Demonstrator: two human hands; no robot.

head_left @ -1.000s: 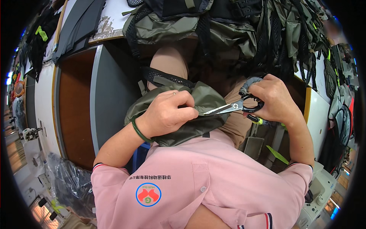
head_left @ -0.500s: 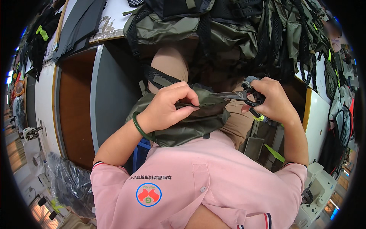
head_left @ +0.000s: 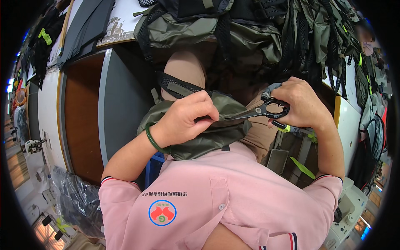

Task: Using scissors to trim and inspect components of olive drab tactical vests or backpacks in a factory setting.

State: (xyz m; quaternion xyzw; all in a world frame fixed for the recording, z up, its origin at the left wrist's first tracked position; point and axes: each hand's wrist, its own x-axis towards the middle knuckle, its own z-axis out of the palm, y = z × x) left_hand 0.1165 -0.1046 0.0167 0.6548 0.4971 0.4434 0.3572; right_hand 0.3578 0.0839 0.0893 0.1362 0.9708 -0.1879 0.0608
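Note:
An olive-green fabric bag (head_left: 200,143) with a black mesh strap (head_left: 177,85) lies across my lap. My left hand (head_left: 189,115), a green bangle (head_left: 152,139) at its wrist, pinches the bag's cloth between thumb and fingers. In my right hand (head_left: 300,103) is a pair of black-handled scissors (head_left: 259,111), the fingers through and around the loops. Their blades point left and lie nearly together, with the tips at the cloth by my left fingertips. What lies right between the tips is hidden.
More olive and black bags (head_left: 183,31) are heaped on the worktop ahead, their straps hanging down at the right. Dark grey sheets (head_left: 85,31) lie at the far left above an open cabinet (head_left: 85,112). A white sewing machine (head_left: 343,216) stands at lower right.
The scissor blades have come closer together and dropped a little, reaching nearer my left fingers. My right hand has turned slightly; my left hand stays on the cloth.

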